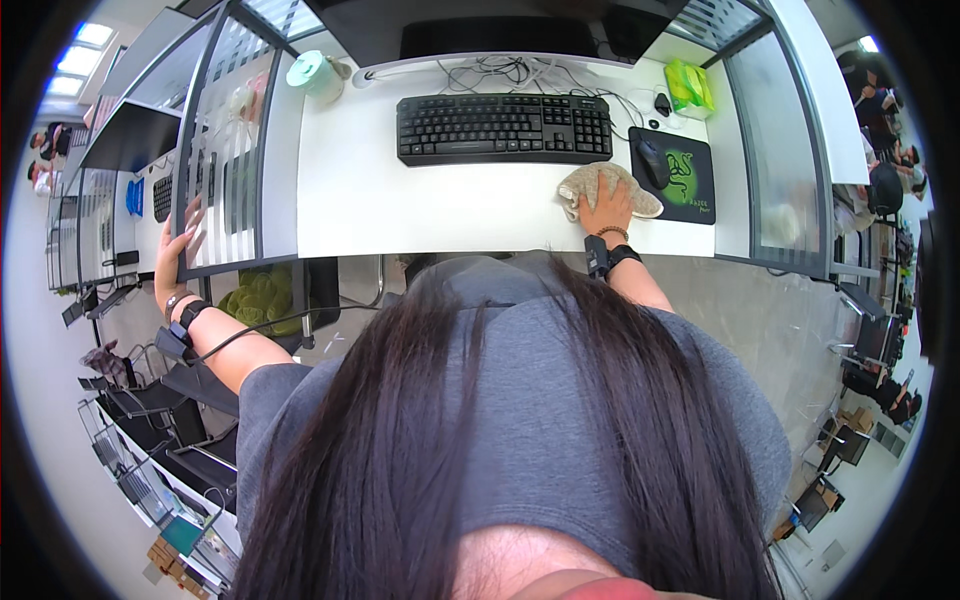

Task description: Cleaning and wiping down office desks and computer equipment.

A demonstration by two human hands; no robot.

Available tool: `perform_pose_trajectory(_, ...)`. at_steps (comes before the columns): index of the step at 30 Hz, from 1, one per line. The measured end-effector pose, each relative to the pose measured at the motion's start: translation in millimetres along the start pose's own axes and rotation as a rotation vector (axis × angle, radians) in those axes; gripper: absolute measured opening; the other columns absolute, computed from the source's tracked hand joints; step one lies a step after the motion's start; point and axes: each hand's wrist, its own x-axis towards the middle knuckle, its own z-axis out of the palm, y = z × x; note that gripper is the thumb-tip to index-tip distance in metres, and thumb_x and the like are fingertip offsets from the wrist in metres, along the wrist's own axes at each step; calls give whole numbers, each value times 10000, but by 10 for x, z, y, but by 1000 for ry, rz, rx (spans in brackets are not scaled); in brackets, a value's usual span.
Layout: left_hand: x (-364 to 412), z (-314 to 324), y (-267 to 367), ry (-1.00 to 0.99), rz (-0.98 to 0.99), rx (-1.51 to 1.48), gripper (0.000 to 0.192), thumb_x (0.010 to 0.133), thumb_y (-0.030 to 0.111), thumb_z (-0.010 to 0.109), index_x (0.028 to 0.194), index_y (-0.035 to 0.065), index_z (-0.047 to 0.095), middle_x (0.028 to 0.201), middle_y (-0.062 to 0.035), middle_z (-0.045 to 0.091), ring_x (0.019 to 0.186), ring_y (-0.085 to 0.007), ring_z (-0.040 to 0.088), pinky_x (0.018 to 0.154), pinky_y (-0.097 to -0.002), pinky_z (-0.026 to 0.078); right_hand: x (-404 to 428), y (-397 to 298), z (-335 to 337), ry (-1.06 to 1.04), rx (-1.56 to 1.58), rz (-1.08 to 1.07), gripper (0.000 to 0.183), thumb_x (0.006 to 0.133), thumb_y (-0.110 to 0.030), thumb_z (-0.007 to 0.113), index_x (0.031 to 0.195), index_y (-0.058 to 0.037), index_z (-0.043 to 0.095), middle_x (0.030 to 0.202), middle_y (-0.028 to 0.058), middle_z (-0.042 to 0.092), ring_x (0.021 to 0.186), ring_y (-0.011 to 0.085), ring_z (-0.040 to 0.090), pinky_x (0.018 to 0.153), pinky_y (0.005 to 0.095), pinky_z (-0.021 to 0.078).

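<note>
My right hand [608,208] lies palm down on a beige cloth [581,182], pressing it to the white desk [435,214]. The cloth is bunched, and its right corner overlaps the black mouse pad [694,204]. A black computer mouse [653,164] rests on that pad, just beyond the cloth. Behind the cloth stands a black keyboard [504,127]. Off to the left, my left hand [174,251] grips the front edge of the framed glass partition [225,161], its fingers partly behind the striped pane.
A monitor [495,30] overhangs the desk's back, with tangled cables [510,73] below it. A mint-lidded cup [315,77] is at back left, a green packet [688,88] at back right. Another glass partition [784,150] bounds the right side. A green cushion [262,300] sits below left.
</note>
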Motion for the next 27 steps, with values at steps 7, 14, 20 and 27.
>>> perform_pose_trajectory(7,-38,70,33,66,3,2,551,763,44,507,1304,47,400,1317,-115,456,1242,-227,405,991,-346,324,132,-287,-326,-111,7,91,639,720,-438,572,1282,-176,418,1245,214,417,1145,375,403,899,490,372)
perform_pose_trajectory(14,-22,115,25,40,154,-152,611,725,-31,535,1313,-16,368,1295,-144,461,1213,-198,425,1020,-281,298,250,-905,-396,-350,95,623,746,724,-450,618,1350,-193,305,1365,187,281,1279,336,255,999,477,305)
perform_pose_trajectory(20,0,186,8,-24,223,-185,630,729,-29,540,1332,12,362,1307,-125,441,1207,-181,416,1012,-275,295,122,-1499,-257,-368,165,557,750,709,-413,647,1342,-185,317,1365,192,278,1289,333,235,1030,447,269)
perform_pose_trajectory(27,37,168,-74,-58,299,-187,659,726,-12,591,1338,32,351,1233,-110,479,1134,-168,459,972,-278,330,-5,-2757,-174,-536,37,161,846,646,-424,663,1336,-79,315,1349,257,296,1261,378,289,1051,413,248)
